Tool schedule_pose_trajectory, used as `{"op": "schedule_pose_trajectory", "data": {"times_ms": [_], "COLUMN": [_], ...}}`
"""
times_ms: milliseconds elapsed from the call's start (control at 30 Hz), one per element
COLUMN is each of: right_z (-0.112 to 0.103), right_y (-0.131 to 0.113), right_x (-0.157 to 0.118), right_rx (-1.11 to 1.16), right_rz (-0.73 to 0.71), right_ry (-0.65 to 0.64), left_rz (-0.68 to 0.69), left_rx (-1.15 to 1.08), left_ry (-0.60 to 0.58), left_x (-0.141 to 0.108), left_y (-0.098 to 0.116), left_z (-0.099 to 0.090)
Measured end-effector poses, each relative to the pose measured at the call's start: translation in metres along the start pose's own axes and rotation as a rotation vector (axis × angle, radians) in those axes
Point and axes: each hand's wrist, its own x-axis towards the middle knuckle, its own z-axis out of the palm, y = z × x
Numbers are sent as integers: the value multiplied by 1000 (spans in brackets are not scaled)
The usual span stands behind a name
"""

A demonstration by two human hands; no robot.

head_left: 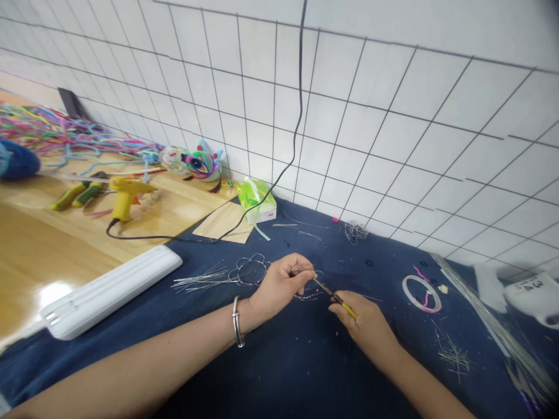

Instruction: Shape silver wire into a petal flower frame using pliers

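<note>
My left hand, with a silver bracelet at the wrist, pinches a thin wire with beads over the dark blue cloth. My right hand is closed around the yellow handle of pliers, whose metal tips reach the wire at my left fingertips. Left of my left hand lie wire loops shaped like a flower and a bundle of straight wires.
A yellow glue gun and green-yellow pliers lie on the wooden board. Nearby are a white bar, a tissue pack, a ring, long wires and a white mug. A black cord hangs ahead.
</note>
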Motion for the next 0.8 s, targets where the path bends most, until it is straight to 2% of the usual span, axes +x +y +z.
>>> {"op": "schedule_pose_trajectory", "data": {"times_ms": [167,367,500,667,800], "right_z": [-2,5,5,3,5], "right_y": [-3,7,15,22,24], "right_x": [0,-2,-1,3,5], "right_rx": [56,-173,-126,-27,-31], "right_rz": [-9,-109,-91,47,45], "right_ry": [-8,181,276,250,224], "left_rz": [10,-63,-99,-130,-138], "left_rx": [-7,-106,-166,-206,-216], "left_ry": [-5,2,-24,-66,-65], "left_x": [1,6,6,5,6], "left_y": [2,4,4,4,3], "left_z": [0,-2,-3,-3,-4]}}
